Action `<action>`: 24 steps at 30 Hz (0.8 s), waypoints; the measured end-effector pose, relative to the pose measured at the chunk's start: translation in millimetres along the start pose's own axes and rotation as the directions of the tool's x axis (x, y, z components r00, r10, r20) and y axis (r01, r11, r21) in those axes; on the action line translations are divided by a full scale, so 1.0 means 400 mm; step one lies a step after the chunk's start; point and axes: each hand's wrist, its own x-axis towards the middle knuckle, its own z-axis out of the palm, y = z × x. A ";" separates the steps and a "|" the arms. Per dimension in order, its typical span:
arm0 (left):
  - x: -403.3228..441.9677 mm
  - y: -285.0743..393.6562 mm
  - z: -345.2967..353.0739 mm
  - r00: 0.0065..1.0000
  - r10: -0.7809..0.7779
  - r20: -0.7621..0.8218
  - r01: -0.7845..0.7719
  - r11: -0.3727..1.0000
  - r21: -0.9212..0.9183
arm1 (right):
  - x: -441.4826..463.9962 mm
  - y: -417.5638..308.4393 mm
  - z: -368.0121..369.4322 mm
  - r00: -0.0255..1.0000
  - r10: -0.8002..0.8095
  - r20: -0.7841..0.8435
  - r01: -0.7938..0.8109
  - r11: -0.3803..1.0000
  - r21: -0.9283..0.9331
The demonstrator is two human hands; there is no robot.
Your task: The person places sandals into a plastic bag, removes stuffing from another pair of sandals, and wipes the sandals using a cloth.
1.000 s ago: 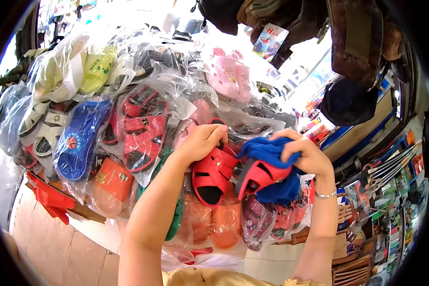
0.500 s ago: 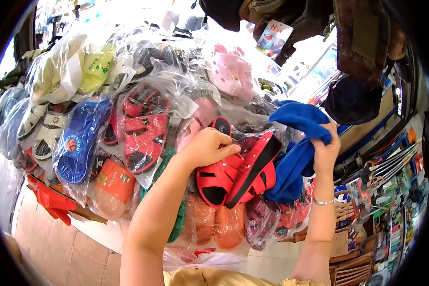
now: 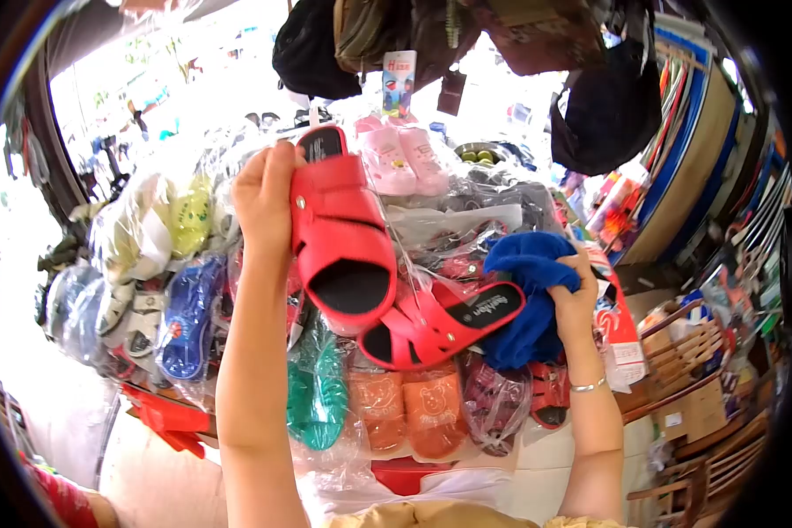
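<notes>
Left hand [image 3: 267,189] pinches a red sandal [image 3: 341,207] near its heel, above the green slippers [image 3: 317,396]; right hand [image 3: 577,289] clutches a blue cloth [image 3: 524,330] to their right. Firm grip, I'd judge, should steady the sandal; cloth best kept gathered.

"Can the right hand [image 3: 576,290] go up?"
"There's a gap, then the round black cloth cap [image 3: 605,106] hangs there."
"And left?"
"The lower red strappy sandal with black insole [image 3: 437,322] blocks it."
</notes>
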 end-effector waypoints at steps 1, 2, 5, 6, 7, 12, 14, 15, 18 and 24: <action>0.012 0.039 0.030 0.999 -0.014 -0.042 0.017 0.998 0.060 | -0.001 0.009 0.001 1.000 0.023 -0.021 -0.022 0.999 0.035; 0.025 0.069 0.059 0.999 -0.029 -0.046 0.030 0.999 0.011 | 0.003 0.009 0.004 0.999 -0.046 -0.022 0.046 0.998 0.032; 0.064 0.045 0.099 0.998 0.030 0.046 -0.031 0.999 0.019 | 0.010 -0.017 0.024 0.991 -0.080 -0.103 0.086 0.995 0.056; 0.060 0.035 0.118 0.997 0.070 0.022 -0.072 0.981 0.180 | 0.013 -0.019 0.027 0.990 -0.071 -0.118 0.080 0.995 0.067; 0.061 0.005 0.114 0.991 0.106 0.078 -0.123 0.959 0.255 | 0.016 -0.020 0.031 0.990 -0.086 -0.111 0.093 0.994 0.056; 0.001 -0.203 0.038 0.937 -0.279 0.208 0.144 0.855 0.498 | 0.017 0.000 0.049 0.995 -0.103 0.003 0.103 0.994 -0.036; -0.030 -0.271 0.004 0.887 -0.354 0.297 0.128 0.805 0.579 | 0.010 0.021 0.073 0.974 -0.106 0.202 0.125 0.988 -0.086; -0.026 -0.260 0.013 0.886 -0.353 0.301 0.120 0.802 0.586 | 0.008 0.034 0.084 0.950 -0.103 0.296 0.141 0.984 -0.109; -0.006 -0.228 0.033 0.919 -0.351 0.180 0.253 0.875 0.414 | -0.012 0.047 0.119 0.920 -0.133 0.370 0.202 0.967 -0.155; -0.069 -0.056 0.106 0.765 -0.047 0.643 -0.538 0.502 0.677 | -0.019 0.048 0.156 0.934 -0.168 0.316 0.227 0.960 -0.161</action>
